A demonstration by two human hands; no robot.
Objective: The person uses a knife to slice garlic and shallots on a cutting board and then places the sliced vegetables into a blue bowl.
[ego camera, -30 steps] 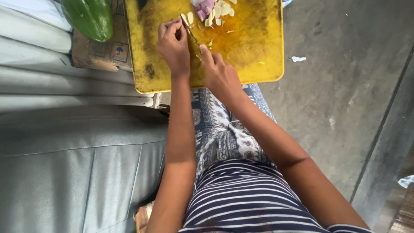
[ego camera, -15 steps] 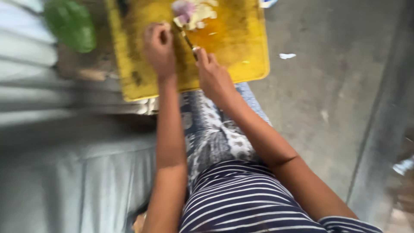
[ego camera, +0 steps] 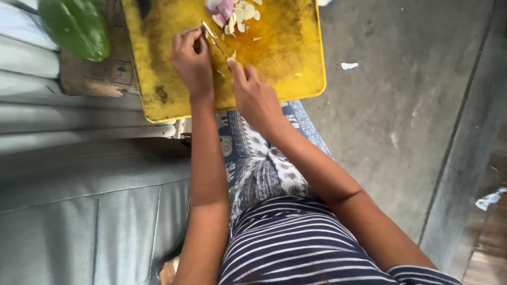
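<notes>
Yellow cutting board (ego camera: 285, 58), stained and worn, sits across your lap on the patterned skirt (ego camera: 264, 158), with a small heap of pale sliced garlic or shallot pieces (ego camera: 235, 13) at its far edge. Your left hand (ego camera: 191, 60) curls its fingertips down on a small piece beside the thin knife blade (ego camera: 214, 39), while your right hand (ego camera: 256, 95) is closed around the knife's handle, forefinger stretched along it. Green pepper-like vegetable (ego camera: 76, 26) rests on a cardboard box (ego camera: 100, 76) just left of the board, above the grey sofa cushions (ego camera: 79, 211).
</notes>
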